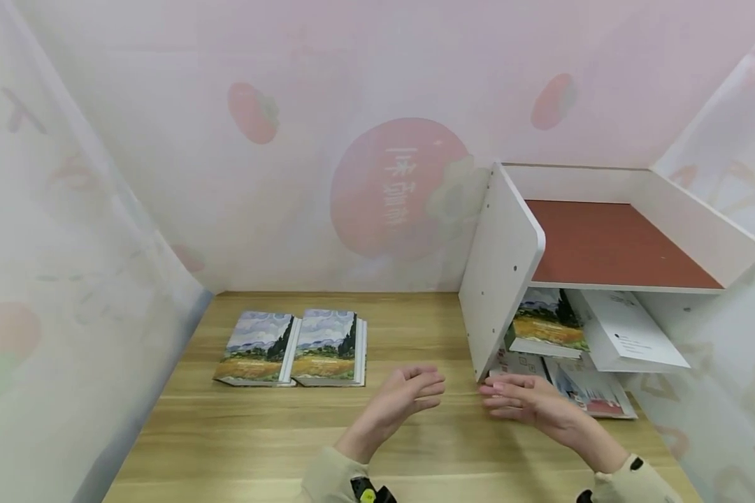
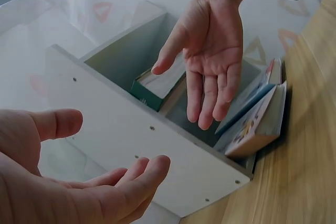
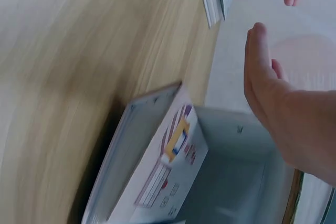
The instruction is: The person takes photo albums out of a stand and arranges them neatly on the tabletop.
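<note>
My left hand (image 1: pixel 403 399) is raised above the table, holding nothing, its fingers extended toward the right hand. Opposite it, my right hand (image 1: pixel 537 406) faces it with fingers extended, also bare, in front of the lower part of a white shelf unit (image 1: pixel 502 279). A gap separates the palms; the left wrist view shows the left hand (image 2: pixel 100 182) and the right hand (image 2: pixel 215 51) apart. Left of my hands lie two landscape-cover books, the left book (image 1: pixel 254 347) and the right book (image 1: pixel 324 346), side by side. Another landscape-cover book (image 1: pixel 544 321) sits inside the unit.
A white-covered book (image 1: pixel 632 328) leans beside the landscape one under the red-brown shelf board (image 1: pixel 610 241). Below them, more books (image 1: pixel 588 388) lie at the unit's base, partly behind my right hand. Printed fabric walls (image 1: pixel 384 84) enclose the wooden table (image 1: pixel 226 440).
</note>
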Motion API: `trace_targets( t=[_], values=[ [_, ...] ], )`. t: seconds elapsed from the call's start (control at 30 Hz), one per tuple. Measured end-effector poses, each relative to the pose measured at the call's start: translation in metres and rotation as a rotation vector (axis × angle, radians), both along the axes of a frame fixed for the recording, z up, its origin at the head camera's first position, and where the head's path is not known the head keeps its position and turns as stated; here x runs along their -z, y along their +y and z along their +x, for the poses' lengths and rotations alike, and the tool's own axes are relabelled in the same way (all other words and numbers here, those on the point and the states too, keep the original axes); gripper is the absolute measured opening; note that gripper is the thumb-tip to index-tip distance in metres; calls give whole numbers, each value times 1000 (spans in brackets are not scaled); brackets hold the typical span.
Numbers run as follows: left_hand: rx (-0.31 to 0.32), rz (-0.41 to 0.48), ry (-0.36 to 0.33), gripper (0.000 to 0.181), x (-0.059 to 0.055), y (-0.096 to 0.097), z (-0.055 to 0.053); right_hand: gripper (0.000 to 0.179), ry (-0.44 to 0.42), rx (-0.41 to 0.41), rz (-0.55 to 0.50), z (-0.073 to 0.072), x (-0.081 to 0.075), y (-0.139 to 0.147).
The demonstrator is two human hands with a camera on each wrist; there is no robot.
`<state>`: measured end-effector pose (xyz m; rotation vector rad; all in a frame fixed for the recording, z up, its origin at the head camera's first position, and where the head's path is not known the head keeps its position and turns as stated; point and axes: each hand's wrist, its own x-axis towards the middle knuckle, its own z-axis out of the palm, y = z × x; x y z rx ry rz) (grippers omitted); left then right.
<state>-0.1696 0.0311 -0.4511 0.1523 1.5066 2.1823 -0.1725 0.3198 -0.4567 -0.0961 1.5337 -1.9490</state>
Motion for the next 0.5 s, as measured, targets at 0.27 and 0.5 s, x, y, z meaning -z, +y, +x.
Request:
trace_targets(
  t=[0.27, 0.5],
  values=[
    [23, 4, -6, 56, -8, 27, -9, 35, 8, -38, -121, -7, -1, 28],
    [60, 47, -39, 50, -11, 46, -16, 40, -50, -129, -339, -12, 3, 59]
  ],
)
